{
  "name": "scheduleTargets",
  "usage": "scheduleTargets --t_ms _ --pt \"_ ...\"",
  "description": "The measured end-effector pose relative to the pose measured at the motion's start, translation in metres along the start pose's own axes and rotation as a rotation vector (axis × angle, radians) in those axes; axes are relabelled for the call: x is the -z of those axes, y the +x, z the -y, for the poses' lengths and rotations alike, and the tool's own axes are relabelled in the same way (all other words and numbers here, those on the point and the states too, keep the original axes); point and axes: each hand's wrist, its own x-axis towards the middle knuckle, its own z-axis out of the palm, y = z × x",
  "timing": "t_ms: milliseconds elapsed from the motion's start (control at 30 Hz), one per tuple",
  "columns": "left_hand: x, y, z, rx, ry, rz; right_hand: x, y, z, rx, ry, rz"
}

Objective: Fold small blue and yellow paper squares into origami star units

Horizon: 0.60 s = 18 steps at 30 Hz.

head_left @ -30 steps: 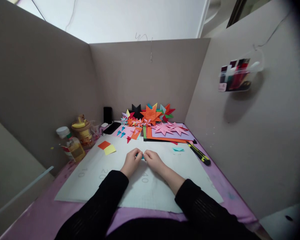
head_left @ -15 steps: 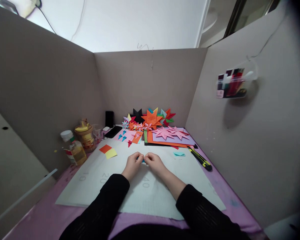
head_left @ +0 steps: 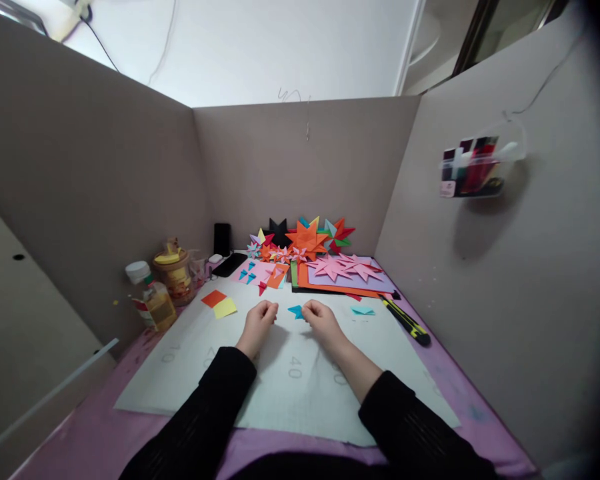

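Between thumb and fingers, my right hand (head_left: 321,320) pinches a small folded blue paper piece (head_left: 296,311), its pointed end sticking out to the left. My left hand (head_left: 260,323) hovers to the left of it, fingers curled closed; I cannot make out anything in them. Both hands are over the white mat (head_left: 290,400). Left of my left hand lie a yellow paper square (head_left: 225,307) and an orange paper square (head_left: 213,298). A turquoise folded paper (head_left: 363,311) rests to the right of my right hand.
Folded paper stars (head_left: 306,239) stand against the back panel. Pink stars (head_left: 350,267) lie on stacked coloured sheets. A yellow-black utility knife (head_left: 405,321) is at the right edge. A bottle (head_left: 155,300), a brown tub (head_left: 174,277) and a phone (head_left: 229,265) stand or lie left.
My hands have parted. The left moved away to the left, and the blue paper piece, earlier between both hands, is now held by the right alone. The view shifted slightly.
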Motion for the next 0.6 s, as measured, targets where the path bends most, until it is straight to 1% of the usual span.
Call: scheduleTargets --t_ms 100,200,333,400,500,600 --pt "-0.005 -0.003 -0.005 -0.006 -0.071 0.054 -0.003 -0.002 0.003 0.013 0.005 0.019" --pt "-0.009 -0.006 -0.009 0.028 -0.111 0.127 -0.008 -0.006 0.006 0.004 0.019 0.038" --pt "-0.009 -0.006 -0.009 0.036 -0.114 0.138 -0.013 -0.011 0.007 -0.036 0.048 0.155" --pt "-0.008 -0.006 -0.009 0.02 -0.107 0.161 -0.014 -0.011 0.006 -0.066 0.086 0.188" --pt "-0.006 -0.006 -0.011 0.024 -0.113 0.203 -0.013 -0.011 0.006 -0.105 0.135 0.177" --pt "-0.004 -0.004 -0.012 0.068 -0.134 0.175 -0.011 -0.009 0.007 -0.127 0.166 0.143"
